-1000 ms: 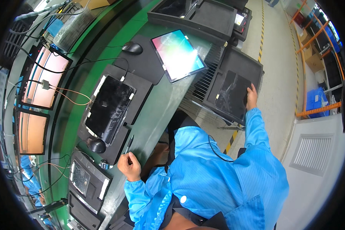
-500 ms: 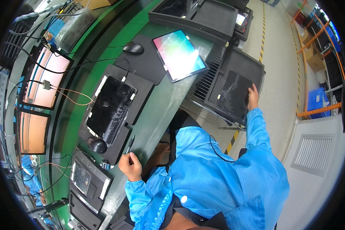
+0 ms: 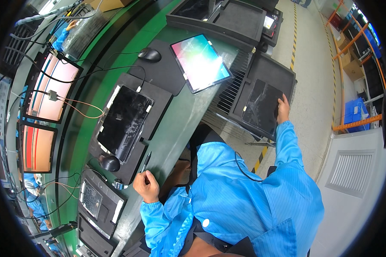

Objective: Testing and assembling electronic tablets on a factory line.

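Note:
My left hand (image 3: 146, 186) is curled over the bench's near edge, its fingers closed around the lower end of a dark pen (image 3: 146, 161). Out to the right, my right hand (image 3: 283, 109) grips the right edge of a dark tablet screen panel (image 3: 261, 107), which lies in a black tray (image 3: 283, 73). Part of my right fingers is hidden at that edge. Between my arms' reach, a tablet (image 3: 201, 62) with a lit, multicoloured screen rests on the bench. A dark, film-covered screen panel (image 3: 124, 120) sits on a black foam fixture (image 3: 161, 103), cabled to it.
Two monitors (image 3: 51, 92) stand along the left, with cables running across. Two black mice (image 3: 149, 54) (image 3: 109, 163) lie on the bench. Black trays (image 3: 238, 21) are at the far end. Another fixture (image 3: 92, 199) is at lower left. Another person's hand (image 3: 71, 25) shows at upper left.
Red stripes have appeared on the lower monitor. Another person's arm has come in at upper left. Both my hands stay almost in place.

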### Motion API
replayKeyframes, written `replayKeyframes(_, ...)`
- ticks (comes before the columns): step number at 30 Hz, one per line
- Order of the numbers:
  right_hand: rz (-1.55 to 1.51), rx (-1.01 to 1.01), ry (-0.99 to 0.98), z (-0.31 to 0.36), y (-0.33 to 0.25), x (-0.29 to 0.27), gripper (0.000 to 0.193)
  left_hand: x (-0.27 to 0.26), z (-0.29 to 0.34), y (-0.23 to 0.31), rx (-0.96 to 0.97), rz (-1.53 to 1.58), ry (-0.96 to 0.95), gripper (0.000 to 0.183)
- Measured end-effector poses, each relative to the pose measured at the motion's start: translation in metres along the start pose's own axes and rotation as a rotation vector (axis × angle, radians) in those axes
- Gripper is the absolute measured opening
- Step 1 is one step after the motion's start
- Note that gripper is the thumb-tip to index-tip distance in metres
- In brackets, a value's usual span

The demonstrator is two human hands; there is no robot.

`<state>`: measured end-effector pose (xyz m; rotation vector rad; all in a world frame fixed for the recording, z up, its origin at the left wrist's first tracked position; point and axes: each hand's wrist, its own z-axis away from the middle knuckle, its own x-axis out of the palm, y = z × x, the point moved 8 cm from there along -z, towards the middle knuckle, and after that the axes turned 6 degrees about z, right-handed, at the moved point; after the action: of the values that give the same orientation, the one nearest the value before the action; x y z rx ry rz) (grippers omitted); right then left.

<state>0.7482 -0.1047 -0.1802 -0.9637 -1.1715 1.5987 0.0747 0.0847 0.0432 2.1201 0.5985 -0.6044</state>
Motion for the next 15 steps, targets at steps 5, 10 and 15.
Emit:
replayKeyframes(5, -0.01, 0.009, 0.003, -0.001, 0.002, 0.0, 0.052, -0.001, 0.001, 0.0, -0.008, -0.014, -0.015, 0.017)
replayKeyframes(10, -0.023, 0.004, 0.004, -0.008, 0.008, -0.004, 0.053, 0.001, 0.002, -0.001, -0.018, -0.022, -0.025, 0.017)
replayKeyframes(15, -0.011, 0.013, 0.001, -0.001, 0.003, -0.001, 0.054, -0.001, 0.0, 0.006, 0.014, -0.013, 0.01, 0.019)
